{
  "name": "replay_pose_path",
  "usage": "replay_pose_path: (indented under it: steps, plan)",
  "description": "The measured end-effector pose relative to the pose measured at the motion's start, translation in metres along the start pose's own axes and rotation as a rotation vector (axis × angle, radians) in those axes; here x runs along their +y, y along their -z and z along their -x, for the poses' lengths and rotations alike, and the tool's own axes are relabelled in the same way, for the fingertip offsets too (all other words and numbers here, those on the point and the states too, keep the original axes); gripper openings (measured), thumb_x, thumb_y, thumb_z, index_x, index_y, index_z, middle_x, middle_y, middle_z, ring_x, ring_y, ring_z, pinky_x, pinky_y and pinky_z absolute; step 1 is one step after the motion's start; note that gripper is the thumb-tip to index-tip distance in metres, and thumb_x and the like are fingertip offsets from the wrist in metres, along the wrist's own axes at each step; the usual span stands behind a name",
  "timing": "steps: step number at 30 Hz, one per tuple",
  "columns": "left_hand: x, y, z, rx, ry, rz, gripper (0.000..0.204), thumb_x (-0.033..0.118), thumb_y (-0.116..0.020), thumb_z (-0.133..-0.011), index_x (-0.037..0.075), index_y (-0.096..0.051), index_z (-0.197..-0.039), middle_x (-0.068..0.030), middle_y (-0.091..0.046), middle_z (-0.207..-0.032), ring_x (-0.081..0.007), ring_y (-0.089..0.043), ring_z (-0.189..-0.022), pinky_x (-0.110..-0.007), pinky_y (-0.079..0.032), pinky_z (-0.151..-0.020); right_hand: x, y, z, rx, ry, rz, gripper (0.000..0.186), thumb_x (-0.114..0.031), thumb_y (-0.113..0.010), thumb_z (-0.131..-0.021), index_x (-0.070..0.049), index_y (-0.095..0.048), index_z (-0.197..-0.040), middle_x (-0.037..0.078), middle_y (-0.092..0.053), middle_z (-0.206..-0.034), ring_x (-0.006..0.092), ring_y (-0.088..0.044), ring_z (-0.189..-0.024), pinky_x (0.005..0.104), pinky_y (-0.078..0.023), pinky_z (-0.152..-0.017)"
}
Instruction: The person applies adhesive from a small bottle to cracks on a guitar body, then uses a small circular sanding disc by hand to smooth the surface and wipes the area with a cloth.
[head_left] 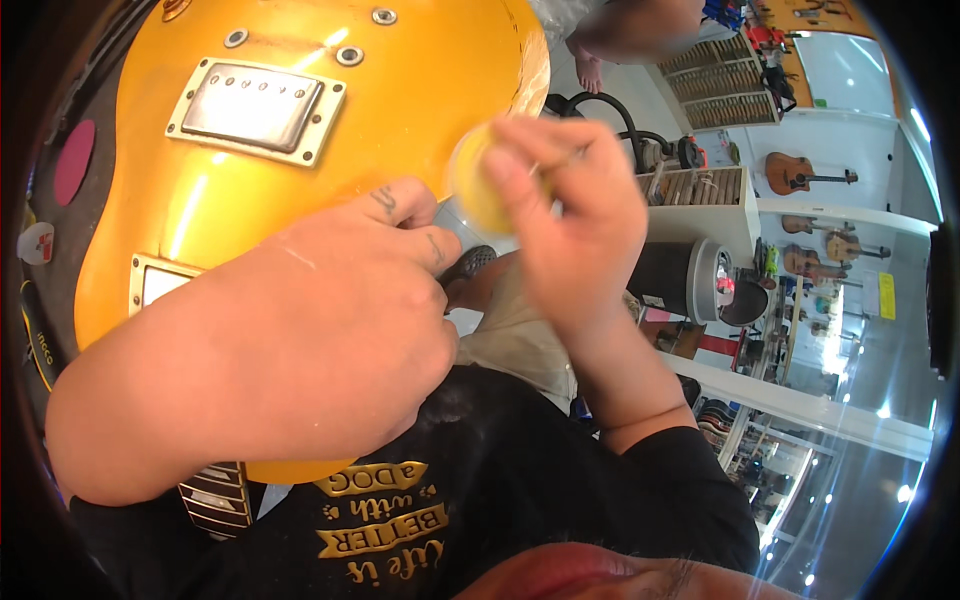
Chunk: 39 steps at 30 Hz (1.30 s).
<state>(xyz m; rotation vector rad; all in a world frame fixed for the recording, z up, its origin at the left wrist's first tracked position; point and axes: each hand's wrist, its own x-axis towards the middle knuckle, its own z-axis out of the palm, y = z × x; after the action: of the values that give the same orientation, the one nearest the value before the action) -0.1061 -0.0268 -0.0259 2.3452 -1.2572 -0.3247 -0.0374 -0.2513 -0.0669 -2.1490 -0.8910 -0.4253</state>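
A gold-yellow electric guitar lies under my arms. It has a metal pickup in a cream frame, and its fretted neck shows below my left forearm. My left hand lies across the guitar's near edge, its fingers curled over the rim; the fingertips are partly hidden. Just past that edge, my right hand pinches a round yellow pad between thumb and fingers. Hand and pad are blurred, and the pad is close beside the guitar's side.
On the dark bench lie a pink disc and a black-and-yellow handle. A black bin stands on the right, near a black hose. Another person's foot shows at the top. Acoustic guitars hang on the wall.
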Motion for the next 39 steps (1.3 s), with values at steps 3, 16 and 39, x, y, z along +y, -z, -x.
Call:
replay_pose_path:
  steps: [3,16,39]
  plan:
    - [0.001,-0.003,-0.002,0.011,-0.020,0.002,0.025,0.026,-0.083,-0.072,0.004,-0.079,-0.083,-0.0080,-0.079,-0.097,-0.0213,-0.065,-0.114,-0.038,-0.043,-0.104,0.036,0.010,-0.018,0.142,-0.217,0.010,0.023,-0.015,-0.082,-0.097,-0.002,-0.083,-0.116,0.010,-0.073,-0.107,0.0153,-0.067,-0.095,0.0275,-0.052,-0.083]
    - [0.001,0.001,-0.002,-0.021,0.018,0.003,0.025,0.027,-0.084,-0.072,0.005,-0.079,-0.082,-0.0063,-0.076,-0.092,-0.0203,-0.064,-0.116,-0.039,-0.043,-0.104,0.009,0.010,-0.006,-0.102,0.022,-0.054,0.021,-0.014,-0.077,-0.102,0.001,-0.081,-0.116,0.009,-0.074,-0.108,0.0144,-0.067,-0.097,0.0280,-0.053,-0.085]
    - [0.001,-0.004,-0.004,-0.023,0.002,-0.079,0.026,0.035,-0.083,-0.075,0.011,-0.075,-0.079,0.0015,-0.069,-0.083,-0.0214,-0.059,-0.116,-0.039,-0.040,-0.103,0.028,0.027,-0.016,-0.233,0.111,0.005,0.021,-0.011,-0.078,-0.099,-0.001,-0.081,-0.116,0.013,-0.076,-0.112,0.0190,-0.072,-0.102,0.0301,-0.055,-0.089]
